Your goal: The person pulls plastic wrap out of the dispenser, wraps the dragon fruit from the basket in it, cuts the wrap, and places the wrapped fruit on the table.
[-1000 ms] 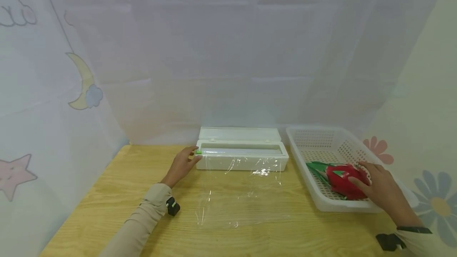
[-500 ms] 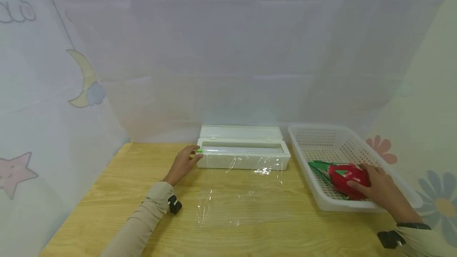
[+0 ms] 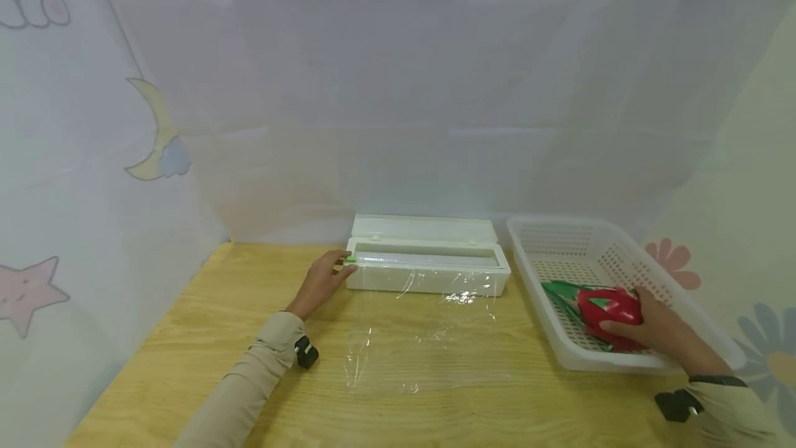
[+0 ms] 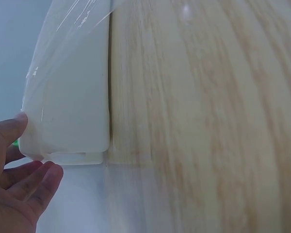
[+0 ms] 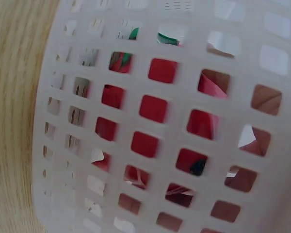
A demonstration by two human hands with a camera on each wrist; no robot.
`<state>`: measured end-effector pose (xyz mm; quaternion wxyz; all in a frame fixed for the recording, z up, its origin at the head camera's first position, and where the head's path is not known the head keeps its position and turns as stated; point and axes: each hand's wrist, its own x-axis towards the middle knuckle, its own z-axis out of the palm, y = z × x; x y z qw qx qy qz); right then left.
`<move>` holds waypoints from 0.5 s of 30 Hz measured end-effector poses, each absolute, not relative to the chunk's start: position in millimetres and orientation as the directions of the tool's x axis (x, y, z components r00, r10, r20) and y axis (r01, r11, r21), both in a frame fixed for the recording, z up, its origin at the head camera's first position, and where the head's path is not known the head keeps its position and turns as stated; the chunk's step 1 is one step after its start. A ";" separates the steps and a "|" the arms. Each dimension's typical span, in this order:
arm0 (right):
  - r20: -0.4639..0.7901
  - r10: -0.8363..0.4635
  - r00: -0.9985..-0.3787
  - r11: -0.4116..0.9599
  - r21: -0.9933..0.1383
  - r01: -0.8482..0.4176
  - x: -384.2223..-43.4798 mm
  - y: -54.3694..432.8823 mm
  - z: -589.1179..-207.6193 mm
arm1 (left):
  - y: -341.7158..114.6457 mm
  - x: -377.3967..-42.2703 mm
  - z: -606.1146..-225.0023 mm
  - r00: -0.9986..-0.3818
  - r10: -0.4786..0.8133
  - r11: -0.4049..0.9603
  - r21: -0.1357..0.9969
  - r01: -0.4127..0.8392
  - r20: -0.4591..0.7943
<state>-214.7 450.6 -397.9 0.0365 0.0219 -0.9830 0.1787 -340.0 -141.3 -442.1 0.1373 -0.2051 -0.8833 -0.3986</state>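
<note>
My left hand grips the left end of a white cling film dispenser, thumb on the front and fingers round the end, beside its small green slider. The dispenser's lid stands raised, showing the film roll inside. A sheet of clear cling film runs from its front edge onto the table. To the right, my right hand holds a red dragon fruit with green leaf tips, inside a white plastic basket. Through the basket holes in the right wrist view, red dragon fruit skin shows.
The wooden table extends in front of both things. A pale cloth backdrop hangs close behind the dispenser and basket. The side drapes carry printed shapes, including a star.
My right hand has closed further round the dragon fruit, its thumb now across the front. The left hand stays at the dispenser's end. The head view has shifted slightly.
</note>
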 end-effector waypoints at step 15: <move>0.081 0.002 -0.997 0.933 -0.360 -0.027 -218.1 448.4 -397.9 | -141.5 -341.3 -443.7 -0.891 0.244 0.579 0.680 0.450 0.382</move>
